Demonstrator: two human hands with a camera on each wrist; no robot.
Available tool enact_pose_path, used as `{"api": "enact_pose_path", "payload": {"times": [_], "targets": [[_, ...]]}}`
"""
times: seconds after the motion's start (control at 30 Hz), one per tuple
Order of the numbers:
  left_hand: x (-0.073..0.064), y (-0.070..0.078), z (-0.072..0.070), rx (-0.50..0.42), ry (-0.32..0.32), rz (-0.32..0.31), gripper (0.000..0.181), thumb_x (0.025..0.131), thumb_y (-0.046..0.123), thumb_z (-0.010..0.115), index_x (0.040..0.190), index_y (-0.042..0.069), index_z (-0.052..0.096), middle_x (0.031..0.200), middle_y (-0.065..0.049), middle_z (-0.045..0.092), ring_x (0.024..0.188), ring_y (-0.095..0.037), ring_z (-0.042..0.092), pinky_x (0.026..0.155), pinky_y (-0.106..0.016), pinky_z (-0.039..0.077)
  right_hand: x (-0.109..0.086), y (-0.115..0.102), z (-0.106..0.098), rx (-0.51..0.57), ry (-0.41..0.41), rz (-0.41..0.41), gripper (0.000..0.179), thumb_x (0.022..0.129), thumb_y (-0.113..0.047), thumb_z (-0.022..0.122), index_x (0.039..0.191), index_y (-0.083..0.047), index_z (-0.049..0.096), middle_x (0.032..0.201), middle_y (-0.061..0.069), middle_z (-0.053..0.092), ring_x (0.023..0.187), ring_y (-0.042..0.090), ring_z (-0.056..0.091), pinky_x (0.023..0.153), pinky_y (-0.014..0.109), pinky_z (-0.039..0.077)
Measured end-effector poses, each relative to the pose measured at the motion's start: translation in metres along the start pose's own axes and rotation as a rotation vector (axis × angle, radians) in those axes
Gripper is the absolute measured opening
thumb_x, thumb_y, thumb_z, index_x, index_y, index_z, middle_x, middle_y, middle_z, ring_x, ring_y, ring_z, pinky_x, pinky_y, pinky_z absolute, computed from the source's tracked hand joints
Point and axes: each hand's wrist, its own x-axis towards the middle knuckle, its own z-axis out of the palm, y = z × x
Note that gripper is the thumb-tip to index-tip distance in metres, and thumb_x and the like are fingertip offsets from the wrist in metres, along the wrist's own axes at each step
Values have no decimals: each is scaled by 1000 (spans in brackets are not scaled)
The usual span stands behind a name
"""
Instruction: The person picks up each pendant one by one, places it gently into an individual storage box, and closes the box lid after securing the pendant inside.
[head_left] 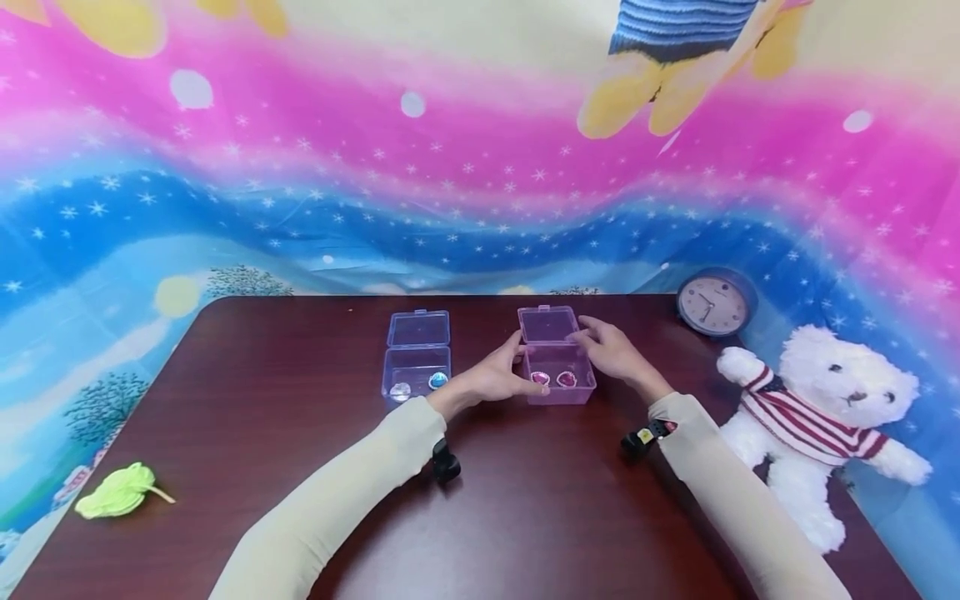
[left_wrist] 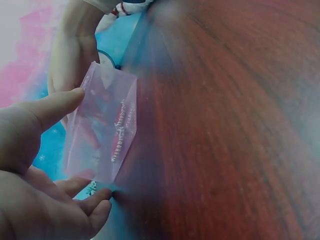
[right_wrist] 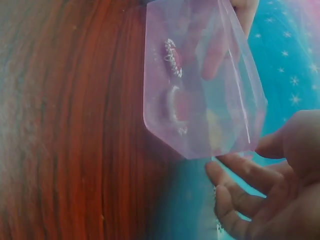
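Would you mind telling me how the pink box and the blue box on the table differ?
The pink box is tinted pink; the blue box is bluish-clear. The left hand and right hand flank the pink box, while no hand touches the blue box. The pink box holds two pink gems; the blue box holds one clear and one blue. Both have their hinged lids open.

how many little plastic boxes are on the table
2: a blue box left of the hands, lid up, and a pink box between the left hand and right hand.
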Motion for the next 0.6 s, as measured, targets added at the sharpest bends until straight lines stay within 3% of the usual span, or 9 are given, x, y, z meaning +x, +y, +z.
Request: {"api": "enact_pose_path", "payload": {"times": [0.2,0.4,0.6], "targets": [[-2,2,0,19,14,-3,109,85,19,85,164,18,9,161,-19,39,147,-38,42,125,-54,30,-3,5,-6,16,45,-50,58,108,-32,53,157,-4,38,127,21,70,118,38,69,101,55,56],[-2,0,1,32,24,-8,110,85,19,85,162,20,8,162,-18,39,148,-38,42,125,-53,32,-7,6,-12,94,45,-51,65,112,-50,25,149,-2,49,126,24,69,112,39,68,82,46,59],[-3,0,2,88,38,-3,105,85,25,85,162,19,13,161,-16,41,148,-35,43,124,-52,34,-11,-1,-18,142,-13,-87,75,111,-54,13,138,2,54,131,28,66,116,44,66,79,44,55]]}}
